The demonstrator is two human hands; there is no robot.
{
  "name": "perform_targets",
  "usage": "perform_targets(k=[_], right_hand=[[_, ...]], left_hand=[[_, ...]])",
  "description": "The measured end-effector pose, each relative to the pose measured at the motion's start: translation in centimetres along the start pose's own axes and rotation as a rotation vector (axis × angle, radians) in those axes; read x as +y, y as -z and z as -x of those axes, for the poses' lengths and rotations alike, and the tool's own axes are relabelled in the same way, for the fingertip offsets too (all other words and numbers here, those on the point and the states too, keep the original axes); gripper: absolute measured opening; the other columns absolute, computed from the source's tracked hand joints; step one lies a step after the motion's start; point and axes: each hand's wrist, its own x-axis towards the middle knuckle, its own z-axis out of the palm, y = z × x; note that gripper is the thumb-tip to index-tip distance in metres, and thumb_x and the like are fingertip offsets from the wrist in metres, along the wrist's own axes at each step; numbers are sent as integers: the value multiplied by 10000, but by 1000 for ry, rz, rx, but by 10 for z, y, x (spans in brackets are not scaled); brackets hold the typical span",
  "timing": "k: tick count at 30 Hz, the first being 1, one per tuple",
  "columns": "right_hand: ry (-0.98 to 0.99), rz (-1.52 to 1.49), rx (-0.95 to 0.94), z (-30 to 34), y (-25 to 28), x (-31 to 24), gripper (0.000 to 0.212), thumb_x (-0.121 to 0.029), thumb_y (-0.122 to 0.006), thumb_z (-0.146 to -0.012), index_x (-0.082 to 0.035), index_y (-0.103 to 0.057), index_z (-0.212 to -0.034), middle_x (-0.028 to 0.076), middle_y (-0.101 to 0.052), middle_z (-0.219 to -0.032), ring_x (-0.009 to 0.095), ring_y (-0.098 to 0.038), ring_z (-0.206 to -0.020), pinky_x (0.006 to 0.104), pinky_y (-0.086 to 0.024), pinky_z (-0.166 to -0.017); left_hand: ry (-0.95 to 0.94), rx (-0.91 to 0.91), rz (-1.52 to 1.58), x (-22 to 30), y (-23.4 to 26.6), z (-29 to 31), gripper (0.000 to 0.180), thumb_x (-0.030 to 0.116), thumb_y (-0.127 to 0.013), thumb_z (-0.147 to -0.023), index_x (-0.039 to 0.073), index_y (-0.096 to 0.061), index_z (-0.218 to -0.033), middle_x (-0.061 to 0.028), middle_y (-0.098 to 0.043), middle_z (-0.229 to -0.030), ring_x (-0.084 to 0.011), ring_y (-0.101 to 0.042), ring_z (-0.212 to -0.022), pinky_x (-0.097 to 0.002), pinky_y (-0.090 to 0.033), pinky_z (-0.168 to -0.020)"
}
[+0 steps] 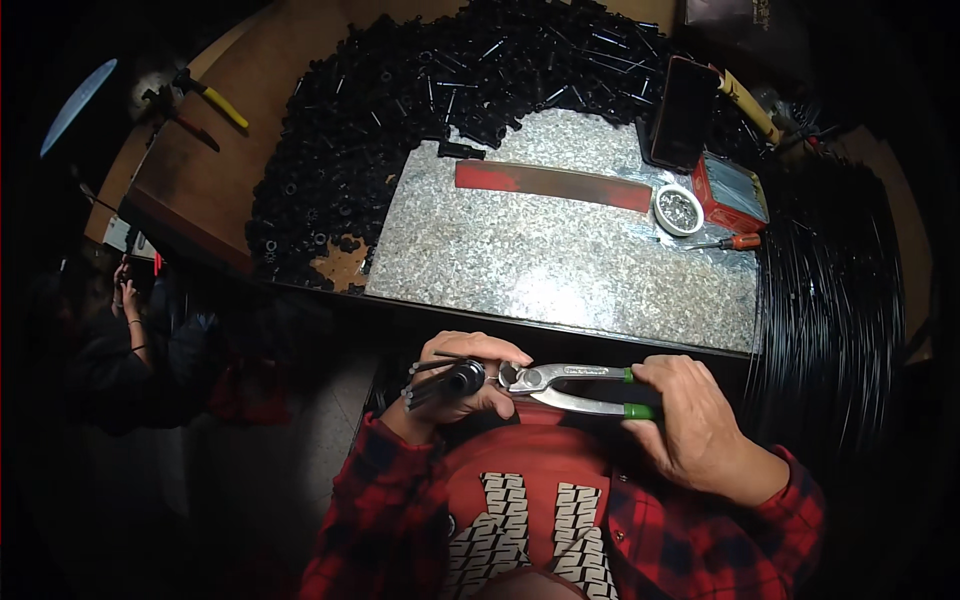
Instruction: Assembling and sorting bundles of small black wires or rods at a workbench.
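My left hand (480, 350), just in front of the bench edge, is closed round a bundle of thin rods with a black round hub (467, 377). The rod ends stick out on its left side. My right hand (695, 425) grips the green handles of metal end-cutting pincers (590, 373). Their jaws point left and meet at the hub, between my left thumb and fingers. What lies within the jaws is too small to make out. Part of the bundle is hidden by my left hand.
Beyond lies a speckled stone slab (480, 260) with a red-brown strip (550, 187). A white cup (679, 210) of small metal bits, a red box (730, 190), a screwdriver (742, 242) and a phone (684, 115) stand right. Black parts (400, 110) heap behind; thin black rods (830, 290) hang right.
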Motion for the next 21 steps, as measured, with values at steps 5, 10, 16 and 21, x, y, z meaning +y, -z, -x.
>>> perform_targets(k=[5,10,16,21], right_hand=[[-655,-1262,-642,8,-8,8,226,-224,-507,-970,-15,-522,-883,53,-629,-691,112,-604,-551,245,-473,-505],[-614,-1250,-933,4,-6,11,270,-229,-647,-892,-7,-506,-949,76,-611,-708,146,-615,-583,276,-469,-496],[169,114,213,-6,-17,14,243,-168,-636,-872,12,-518,-983,194,-603,-900,279,-629,-705,352,-509,-631],[-671,-1321,-696,3,-13,13,217,-202,-504,-957,12,-541,-937,96,-637,-722,158,-613,-552,270,-492,-545]], left_hand=[[-39,-177,164,-6,7,-7,662,597,-757,-538,11,-679,-838,-61,-630,-656,-135,-575,-527,-232,-436,-476],[-75,-265,256,-6,7,-11,541,341,-868,-511,37,-709,-929,-49,-686,-792,-101,-596,-614,-223,-444,-536],[18,-69,-8,-5,12,-4,721,574,-780,-460,19,-686,-909,-59,-676,-804,-140,-642,-693,-240,-483,-592],[-12,-227,204,-1,10,-13,651,536,-806,-519,14,-690,-891,-71,-682,-774,-136,-641,-657,-257,-478,-541]])
